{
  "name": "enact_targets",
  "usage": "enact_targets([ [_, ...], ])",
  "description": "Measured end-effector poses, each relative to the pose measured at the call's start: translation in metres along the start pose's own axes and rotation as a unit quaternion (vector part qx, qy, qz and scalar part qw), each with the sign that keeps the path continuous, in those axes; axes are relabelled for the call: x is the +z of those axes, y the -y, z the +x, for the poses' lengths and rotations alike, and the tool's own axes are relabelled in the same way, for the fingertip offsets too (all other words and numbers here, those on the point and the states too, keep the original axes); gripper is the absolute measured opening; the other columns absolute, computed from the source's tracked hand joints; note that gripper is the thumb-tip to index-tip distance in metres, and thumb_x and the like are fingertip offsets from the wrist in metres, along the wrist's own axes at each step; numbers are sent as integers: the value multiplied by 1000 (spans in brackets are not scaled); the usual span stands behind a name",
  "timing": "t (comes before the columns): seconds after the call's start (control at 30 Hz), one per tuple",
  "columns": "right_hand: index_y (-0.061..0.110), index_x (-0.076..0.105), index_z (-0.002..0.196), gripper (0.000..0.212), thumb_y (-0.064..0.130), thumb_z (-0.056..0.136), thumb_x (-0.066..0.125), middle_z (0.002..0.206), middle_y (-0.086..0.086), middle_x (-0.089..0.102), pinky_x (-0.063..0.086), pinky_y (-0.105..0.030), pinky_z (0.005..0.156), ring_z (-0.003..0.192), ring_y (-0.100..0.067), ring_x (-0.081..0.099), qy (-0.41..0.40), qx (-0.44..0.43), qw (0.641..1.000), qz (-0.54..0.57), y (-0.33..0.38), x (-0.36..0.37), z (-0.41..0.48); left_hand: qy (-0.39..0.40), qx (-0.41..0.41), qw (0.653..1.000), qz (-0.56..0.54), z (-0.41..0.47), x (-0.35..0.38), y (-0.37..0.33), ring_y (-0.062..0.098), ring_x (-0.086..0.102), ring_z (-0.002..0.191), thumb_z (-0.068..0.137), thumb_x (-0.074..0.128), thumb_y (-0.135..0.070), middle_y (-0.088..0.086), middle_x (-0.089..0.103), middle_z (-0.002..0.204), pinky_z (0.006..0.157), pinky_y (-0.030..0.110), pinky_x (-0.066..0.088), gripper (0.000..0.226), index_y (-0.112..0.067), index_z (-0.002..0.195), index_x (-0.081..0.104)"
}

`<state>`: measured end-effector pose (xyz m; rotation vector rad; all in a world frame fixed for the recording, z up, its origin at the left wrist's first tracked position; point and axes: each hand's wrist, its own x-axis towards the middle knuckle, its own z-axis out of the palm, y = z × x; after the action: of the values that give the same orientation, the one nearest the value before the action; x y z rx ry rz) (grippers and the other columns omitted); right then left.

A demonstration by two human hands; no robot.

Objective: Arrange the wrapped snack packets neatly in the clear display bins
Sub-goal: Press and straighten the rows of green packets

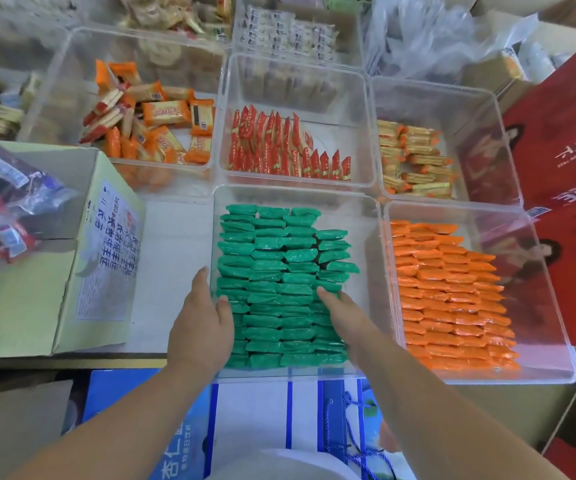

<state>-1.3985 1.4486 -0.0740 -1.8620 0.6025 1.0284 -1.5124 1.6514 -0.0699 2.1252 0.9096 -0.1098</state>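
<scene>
Fingers straight and together, the left hand (199, 323) steadies the clear plastic bin (300, 374) and the right hand (343, 315) presses the green wrapped packets (269, 271); pushing hard could buckle the rows.

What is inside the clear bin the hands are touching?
The bin holds green wrapped packets in tidy columns; the right column stops short of the far wall. The left hand and right hand cover some near packets; any lower layers are hidden.

Glossy green wrappers (281, 285), seemingly foil, in a clear smooth plastic bin (366, 216)
</scene>
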Motion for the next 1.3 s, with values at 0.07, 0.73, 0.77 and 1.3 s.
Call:
enact_targets([
  [0.07,20,25,157,80,62,94,51,158,-6,36,36,-44,110,140,-31,40,-71,-56,991,-95,6,-4,-14,7,-4,1000,-5,1,-2,0,31,52,126,104,45,-38,11,46,150,95,39,43,61,-28,157,16],
  [0.73,12,61,112,64,65,100,29,105,-16,70,57,-42,81,92,-32,69,-3,-17,1000,-17,111,-21,72,-51,18,997,53,71,-6,-30,34,60,109,103,47,-36,13,54,136,84,42,48,57,-20,153,25],
  [0.77,12,62,111,61,64,100,30,106,-17,71,57,-46,87,95,-33,69,6,-17,1000,-16,111,-20,75,-52,17,997,54,71,-5,-31,34,60,109,103,47,-36,13,54,136,85,42,49,57,-20,153,25],
  [1.3,29,7,158,76,65,97,35,165,-5,9,37,-50,107,142,-38,34,-105,-153,974,-129,87,14,67,-18,304,891,337,57,3,-52,32,-2,155,97,22,-61,9,5,168,121,60,-2,76,-24,161,0],
])
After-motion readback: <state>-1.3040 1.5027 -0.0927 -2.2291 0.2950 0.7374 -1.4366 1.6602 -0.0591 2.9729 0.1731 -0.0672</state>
